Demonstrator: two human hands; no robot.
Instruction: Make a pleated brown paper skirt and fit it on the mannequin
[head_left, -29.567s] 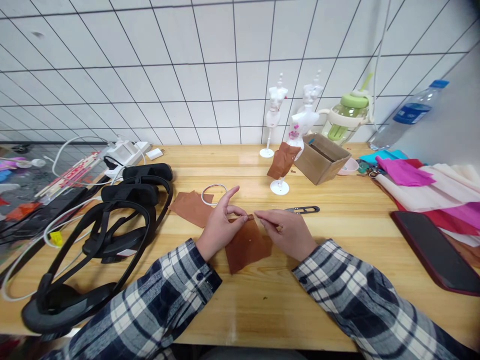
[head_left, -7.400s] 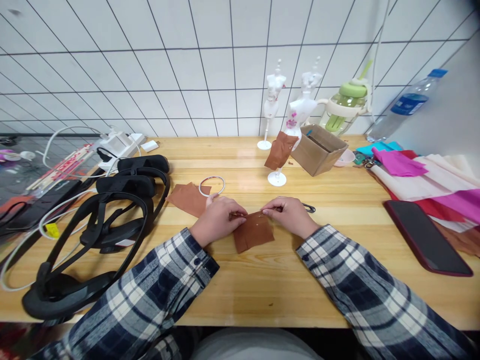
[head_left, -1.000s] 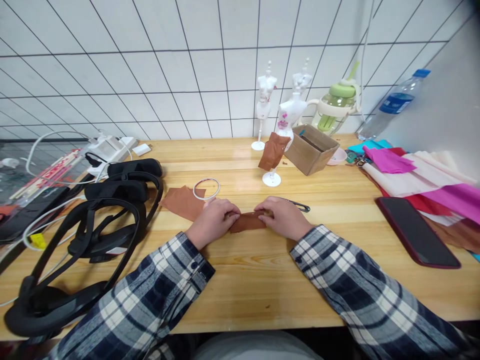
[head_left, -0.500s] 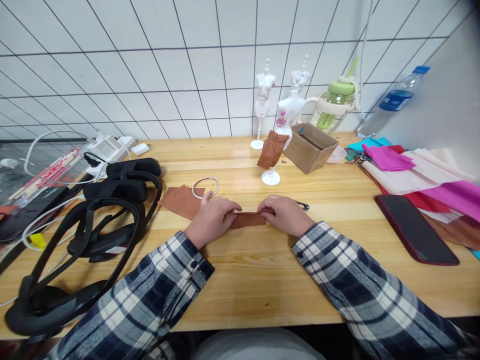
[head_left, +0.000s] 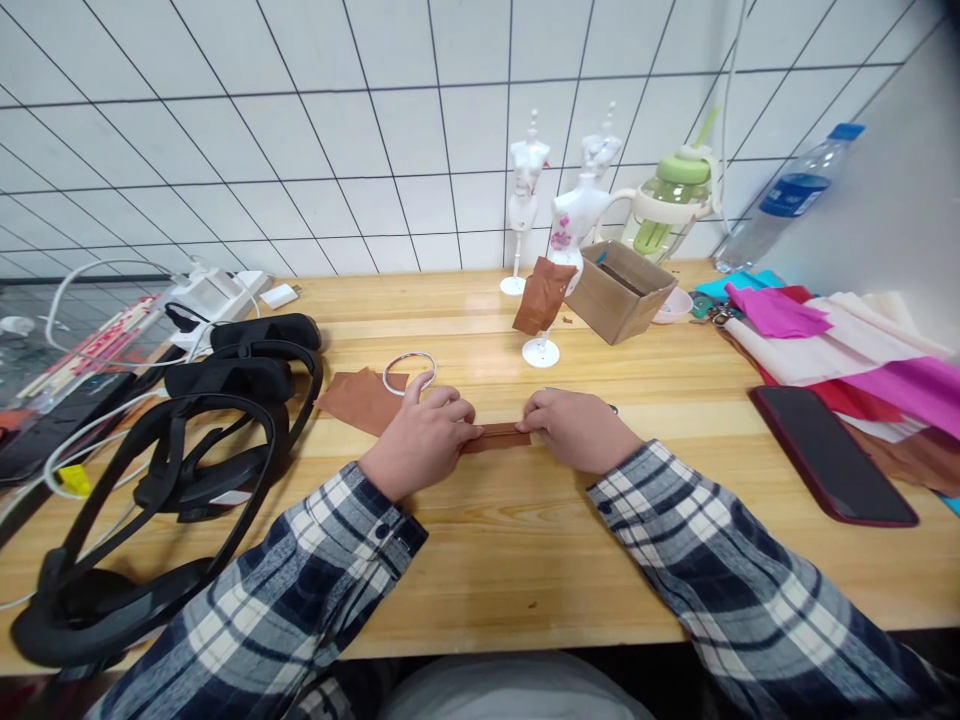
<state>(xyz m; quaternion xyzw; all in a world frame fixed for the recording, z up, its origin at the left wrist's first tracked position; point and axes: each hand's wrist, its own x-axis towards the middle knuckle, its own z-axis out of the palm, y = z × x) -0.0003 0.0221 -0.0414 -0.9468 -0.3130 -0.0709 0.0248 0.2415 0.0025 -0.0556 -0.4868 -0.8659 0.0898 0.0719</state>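
A narrow folded strip of brown fabric lies on the wooden table between my hands. My left hand pinches its left end, and my right hand pinches the right end. A fold line runs lengthwise along the strip. Beyond my left hand is a larger piece of brown fabric, partly covered by that hand. A silver metal ring rests on the edge of this piece. Just the tip of a dark tool shows behind my right hand.
White mini mannequins stand at the back, the nearer one with brown fabric around it. Beside them are a cardboard box and a green-lidded bottle. Black headsets sit left; a phone and coloured fabrics lie right.
The strip's upper edge, raised before, is now folded down flatter toward me. My fingers have shifted slightly and press nearer the table. My right hand covers more of the dark tool.
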